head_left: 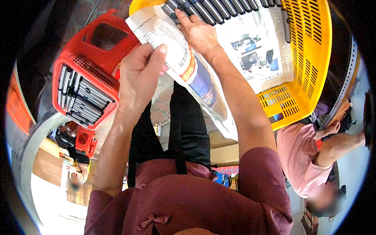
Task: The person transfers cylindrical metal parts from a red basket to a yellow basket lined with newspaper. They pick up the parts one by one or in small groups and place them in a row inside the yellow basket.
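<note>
W/ L hand (137,70) pinching the newspaper sheet (201,80) draped over L side of the yellow basket (322,51) & R hand (199,36), fingers extended, touching metal rods (219,11) rowed inside, best keep paper taut w/o tearing & steady rod ends lightly so the row stays aligned.

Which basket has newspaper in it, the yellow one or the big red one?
The yellow basket, at right: newspaper shows inside, next to dark rods. The big red basket, at left, shows only silvery rods.
</note>
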A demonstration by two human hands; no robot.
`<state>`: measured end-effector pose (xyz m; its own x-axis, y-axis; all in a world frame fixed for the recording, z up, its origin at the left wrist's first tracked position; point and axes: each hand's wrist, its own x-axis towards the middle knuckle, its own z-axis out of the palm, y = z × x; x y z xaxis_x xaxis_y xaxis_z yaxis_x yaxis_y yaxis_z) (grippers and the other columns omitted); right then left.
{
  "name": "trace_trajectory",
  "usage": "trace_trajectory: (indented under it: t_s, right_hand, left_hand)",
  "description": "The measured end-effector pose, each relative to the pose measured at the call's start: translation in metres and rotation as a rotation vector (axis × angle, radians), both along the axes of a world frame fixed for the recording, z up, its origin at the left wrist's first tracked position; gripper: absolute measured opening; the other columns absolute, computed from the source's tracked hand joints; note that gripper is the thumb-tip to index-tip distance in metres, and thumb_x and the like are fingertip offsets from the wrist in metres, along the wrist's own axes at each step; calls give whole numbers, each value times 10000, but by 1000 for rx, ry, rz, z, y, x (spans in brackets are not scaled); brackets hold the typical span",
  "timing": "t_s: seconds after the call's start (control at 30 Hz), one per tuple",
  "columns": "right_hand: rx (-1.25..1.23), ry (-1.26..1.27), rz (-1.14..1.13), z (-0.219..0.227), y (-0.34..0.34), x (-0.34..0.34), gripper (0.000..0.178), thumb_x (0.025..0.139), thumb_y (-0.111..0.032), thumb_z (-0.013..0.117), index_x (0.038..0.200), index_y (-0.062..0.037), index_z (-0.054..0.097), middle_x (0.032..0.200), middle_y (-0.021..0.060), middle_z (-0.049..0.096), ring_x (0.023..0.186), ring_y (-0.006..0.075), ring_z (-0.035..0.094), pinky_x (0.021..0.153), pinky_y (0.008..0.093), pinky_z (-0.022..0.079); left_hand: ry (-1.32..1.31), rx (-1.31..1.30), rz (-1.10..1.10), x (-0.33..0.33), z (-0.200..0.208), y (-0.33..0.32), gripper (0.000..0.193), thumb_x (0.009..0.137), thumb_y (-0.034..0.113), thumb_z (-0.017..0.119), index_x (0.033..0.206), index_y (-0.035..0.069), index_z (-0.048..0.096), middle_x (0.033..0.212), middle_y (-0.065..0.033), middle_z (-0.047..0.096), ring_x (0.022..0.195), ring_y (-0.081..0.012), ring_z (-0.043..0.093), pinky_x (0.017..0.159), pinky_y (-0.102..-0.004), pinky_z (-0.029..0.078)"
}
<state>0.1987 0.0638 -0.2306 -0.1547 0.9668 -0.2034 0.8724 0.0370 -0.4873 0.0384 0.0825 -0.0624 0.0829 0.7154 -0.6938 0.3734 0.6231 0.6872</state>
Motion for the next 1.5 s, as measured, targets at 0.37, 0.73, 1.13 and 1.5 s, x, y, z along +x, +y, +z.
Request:
trace_trajectory:
  t_s: [0.37, 0.73, 1.13, 1.5]
  right_hand:
    - [-82, 2, -56, 2, 6, -8, 457, 921, -308, 567, 1344, -145, 508, 873, 131, 691, 753, 297, 703, 628, 407, 567]
    - [-22, 17, -114, -9, 12, -8, 417, 902, -299, 606, 1298, -188, 539, 905, 115, 704, 740, 319, 689, 639, 440, 558]
    - [349, 37, -154, -3, 7, 11, 422, 826, -156, 690, 1236, -134, 591, 1095, 133, 589, 974, 338, 563, 809, 462, 458]
    - [135, -125, -125, -19, 7, 9, 639, 876, -268, 575, 1417, 9, 379, 1477, 235, 371, 1376, 408, 332, 1119, 539, 260]
  left_hand:
    - [20, -50, -1, 0, 11, -3, 357, 963, 302, 614, 804, -18, 626, 686, -9, 585, 647, -54, 512, 596, -223, 423]
    - [-13, -33, 3, -2, -1, -9, 298, 951, 233, 632, 788, -16, 620, 679, -12, 594, 640, -48, 514, 585, -221, 423]
    - [-64, -14, -17, -5, -4, -7, 281, 948, 193, 629, 773, -24, 599, 653, -3, 583, 629, -37, 496, 560, -221, 410]
    - [-63, 21, -66, -8, -10, -6, 259, 945, 172, 628, 790, -35, 603, 670, 8, 580, 632, -32, 474, 561, -219, 410]
